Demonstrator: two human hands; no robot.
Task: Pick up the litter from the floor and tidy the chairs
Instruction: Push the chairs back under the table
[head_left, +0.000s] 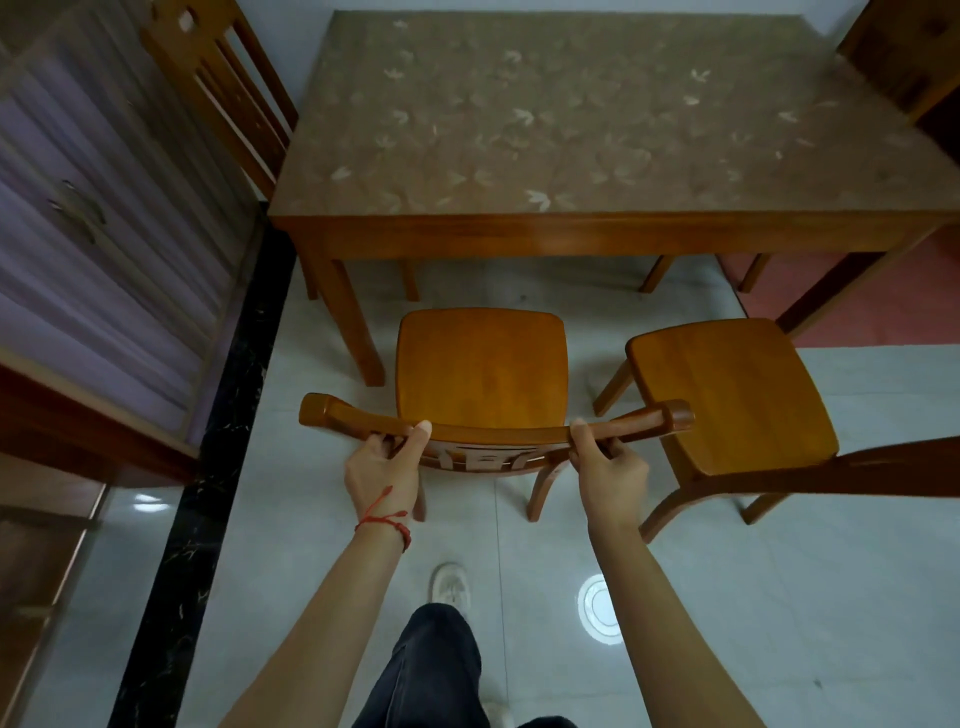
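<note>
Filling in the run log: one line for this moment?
phase: tidying chairs | left hand and right hand: grip chair top rail | seat faces table | litter: none visible

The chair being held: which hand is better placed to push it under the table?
Neither alone. The left hand and right hand both grip the chair top rail, one on each side of its middle, facing the table. Pushing evenly with both probably keeps it straight.
</note>
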